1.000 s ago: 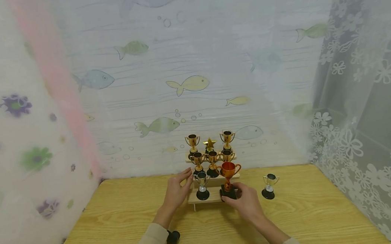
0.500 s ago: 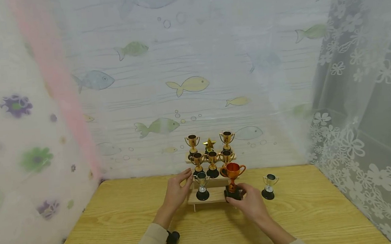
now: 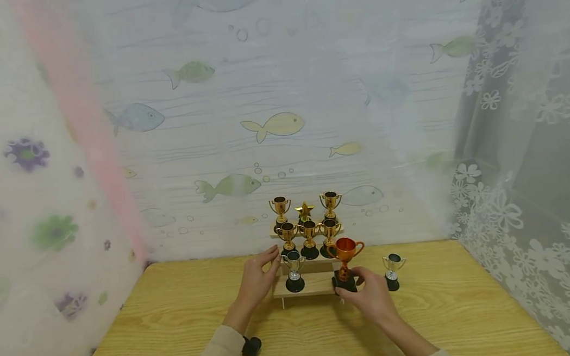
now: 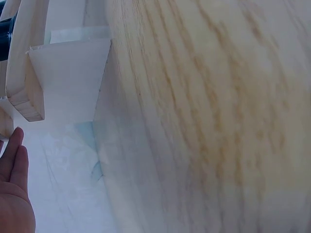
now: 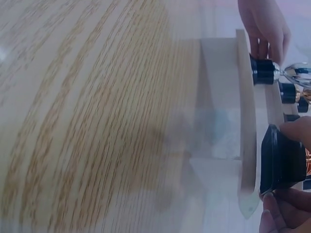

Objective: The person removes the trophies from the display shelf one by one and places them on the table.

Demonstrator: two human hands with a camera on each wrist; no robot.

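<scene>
My right hand (image 3: 372, 298) grips the black base of an orange-red trophy cup (image 3: 345, 249) at the right end of the bottom step of a small wooden stand (image 3: 308, 286). In the right wrist view finger and thumb pinch that black base (image 5: 284, 160), close beside the step's edge. At the stand's left side my left hand (image 3: 256, 282) rests with its fingers extended, touching the middle step's end. A silver cup (image 3: 294, 263) stands upright on the bottom step's left. Several gold cups (image 3: 309, 231) and a gold star trophy (image 3: 305, 210) fill the upper steps.
Another silver cup (image 3: 393, 264) stands on the wooden table (image 3: 166, 316), to the right of the stand and behind my right hand. A patterned curtain (image 3: 279, 80) hangs behind the table. A black object (image 3: 251, 347) shows by my left sleeve.
My right hand has moved right along the bottom step with the orange-red cup, uncovering more of the gold cup behind. The left hand has stayed in place.
</scene>
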